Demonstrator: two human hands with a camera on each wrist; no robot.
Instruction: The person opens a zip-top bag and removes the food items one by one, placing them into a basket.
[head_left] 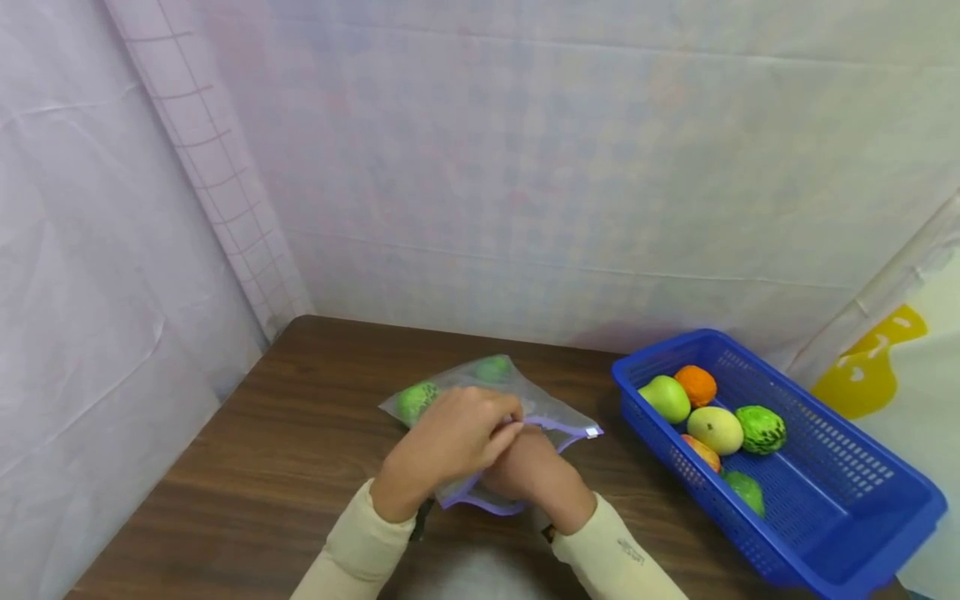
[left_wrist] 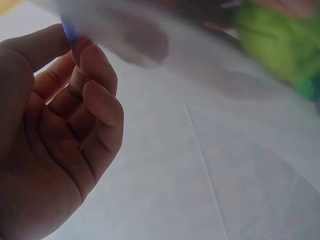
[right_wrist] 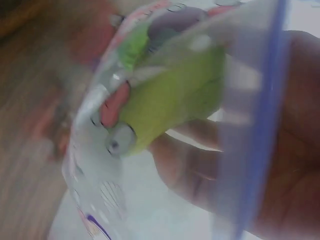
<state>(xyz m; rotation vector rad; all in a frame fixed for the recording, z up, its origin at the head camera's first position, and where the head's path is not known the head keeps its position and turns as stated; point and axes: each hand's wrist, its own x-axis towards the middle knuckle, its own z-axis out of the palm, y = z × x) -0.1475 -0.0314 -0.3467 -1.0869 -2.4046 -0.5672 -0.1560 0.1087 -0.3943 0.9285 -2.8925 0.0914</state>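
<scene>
A clear zip bag [head_left: 543,396] with a purple zip edge [head_left: 491,507] lies over the table's middle. Inside it show a green patterned fruit [head_left: 416,403] and another green fruit [head_left: 492,368]. My left hand [head_left: 453,437] pinches the bag's edge between thumb and forefinger, its other fingers curled in the left wrist view. Through the mouth of the bag reaches my right hand [head_left: 536,471], behind the purple strip in the right wrist view. Its fingers curl round a yellow-green fruit [right_wrist: 172,97], whose exact kind is unclear through the printed plastic.
On the right stands a blue plastic basket [head_left: 817,500] holding a green pear [head_left: 666,399], an orange [head_left: 696,385], a pale yellow fruit [head_left: 716,430], a green patterned fruit [head_left: 761,429] and others. Brown wooden table [head_left: 247,467]; white sheets hang behind it and at the sides.
</scene>
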